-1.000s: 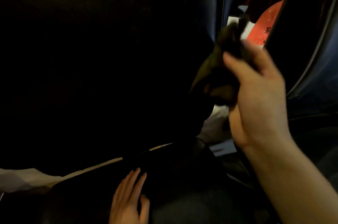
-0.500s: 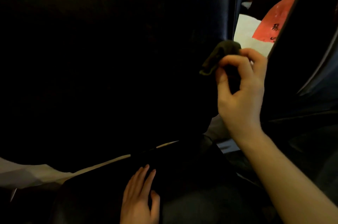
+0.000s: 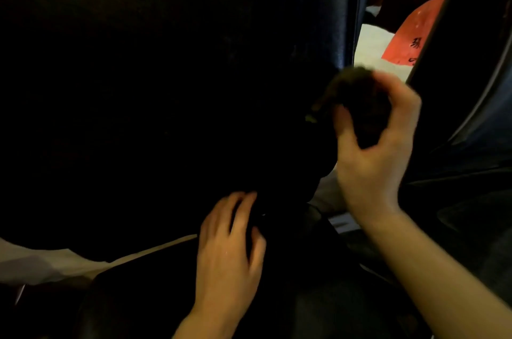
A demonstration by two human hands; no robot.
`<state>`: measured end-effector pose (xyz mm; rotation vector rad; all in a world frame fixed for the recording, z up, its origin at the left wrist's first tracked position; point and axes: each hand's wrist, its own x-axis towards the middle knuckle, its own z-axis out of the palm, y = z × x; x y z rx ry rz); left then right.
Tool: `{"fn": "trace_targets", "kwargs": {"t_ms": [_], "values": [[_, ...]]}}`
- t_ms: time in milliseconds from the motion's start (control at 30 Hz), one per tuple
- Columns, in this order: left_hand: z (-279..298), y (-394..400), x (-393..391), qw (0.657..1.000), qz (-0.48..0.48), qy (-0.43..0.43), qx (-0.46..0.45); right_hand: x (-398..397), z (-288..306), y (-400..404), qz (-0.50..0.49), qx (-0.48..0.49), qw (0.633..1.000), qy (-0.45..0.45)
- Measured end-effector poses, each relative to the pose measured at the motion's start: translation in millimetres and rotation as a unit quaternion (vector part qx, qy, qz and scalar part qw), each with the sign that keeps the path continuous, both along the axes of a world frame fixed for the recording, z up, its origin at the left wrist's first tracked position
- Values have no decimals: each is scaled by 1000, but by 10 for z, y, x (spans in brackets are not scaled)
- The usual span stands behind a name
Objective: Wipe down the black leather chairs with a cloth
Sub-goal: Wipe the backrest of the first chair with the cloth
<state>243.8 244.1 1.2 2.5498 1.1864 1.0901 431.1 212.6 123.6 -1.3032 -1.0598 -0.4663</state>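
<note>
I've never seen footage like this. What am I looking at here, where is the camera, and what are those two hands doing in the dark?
No machine here: a person wears a wide-angle camera on the head, looking forward and down, so you see their own bare hands. The right hand grips a bunched dark olive cloth, blurred by motion, at the edge of the large black leather chair back that fills most of the view. The left hand is empty, its fingers curled low against the same chair. Through the gap between this chair and a second black chair on the right, a red sheet with dark characters shows. The scene is too dim to tell much else.
</note>
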Motion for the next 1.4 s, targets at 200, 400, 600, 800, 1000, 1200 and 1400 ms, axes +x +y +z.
{"fn": "trace_targets", "kwargs": {"t_ms": [200,400,600,800,1000,1200,1400], "values": [[579,286,275,994,43,11,102,-27,-172,87,-26,-35,999,12],[464,543,224,977,47,126,165,88,-840,-105,30,-115,981,151],[450,547,215,974,59,118,185,120,-134,13,28,-44,996,78],[355,574,328,973,66,87,203,100,-210,150,-1,-37,995,90],[251,526,457,970,82,68,218,109,-973,-251,63,-217,945,235],[130,667,471,960,54,27,274,-13,-544,-85,48,-58,977,202],[48,815,519,951,40,-27,306,72,-971,6,54,-82,962,255]]}}
